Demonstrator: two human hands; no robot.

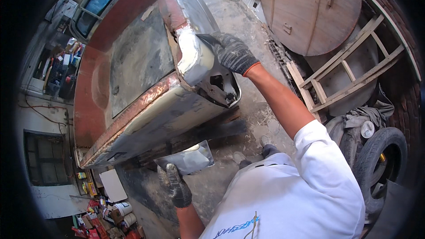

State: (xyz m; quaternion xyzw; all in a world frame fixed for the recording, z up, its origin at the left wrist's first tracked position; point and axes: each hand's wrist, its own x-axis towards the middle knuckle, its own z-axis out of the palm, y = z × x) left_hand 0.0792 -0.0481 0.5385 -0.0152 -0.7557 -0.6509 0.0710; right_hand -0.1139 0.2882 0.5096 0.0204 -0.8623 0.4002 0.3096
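My right hand (237,55), in a dark knitted glove with an orange cuff, is closed on a dark flat spreader (206,40). The spreader's edge lies against the rear corner of a pickup bed (133,108), where cream body filler (191,55) coats the metal. Lower down, my left hand (175,186), in a worn dark glove, grips the near edge of a thin grey plate (201,161). A pale patch shows on the plate's far part. Under the coated corner, an open lamp recess (217,81) shows bare, dark metal.
A large round wooden lid (310,9) and a wooden ladder-like frame (349,68) lean at the right. Below them sits a tire (385,155) by cloths. Boxes and tubs (110,217) clutter the lower left. My feet (241,157) stand on the dusty floor.
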